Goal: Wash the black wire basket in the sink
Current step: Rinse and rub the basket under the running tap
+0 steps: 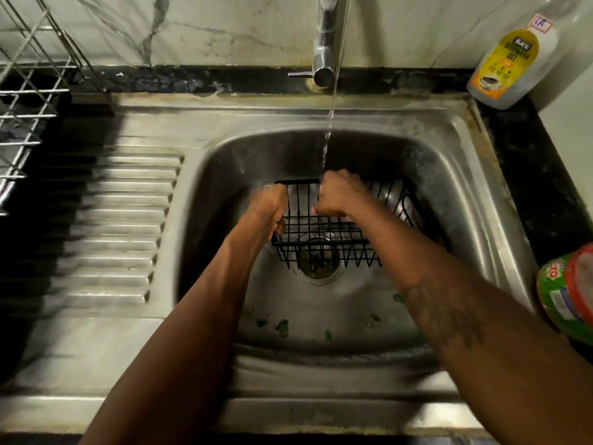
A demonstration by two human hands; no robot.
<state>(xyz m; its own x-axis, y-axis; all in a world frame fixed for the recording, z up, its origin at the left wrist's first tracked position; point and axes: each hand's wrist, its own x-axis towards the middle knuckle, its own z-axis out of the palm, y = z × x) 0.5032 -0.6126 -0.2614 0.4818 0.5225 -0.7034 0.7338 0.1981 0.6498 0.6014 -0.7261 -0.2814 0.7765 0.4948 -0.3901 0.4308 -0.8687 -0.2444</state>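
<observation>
The right grip [337, 195] and its forearm cover the black wire basket's [321, 226] far rim and right front corner, and its fingertips are out of sight. The left grip's [268, 208] fingers vanish behind the basket's left side. The picture's edges cut off the tap [325, 43], bottle [510, 59], green tub [568, 290] and wire rack [29, 107]. The bottle's small print is unreadable.

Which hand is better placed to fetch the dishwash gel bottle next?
Probably right. The right hand is nearer the gel bottle on the right rear counter, while the left hand grips the basket at its left side, steadying it.
</observation>
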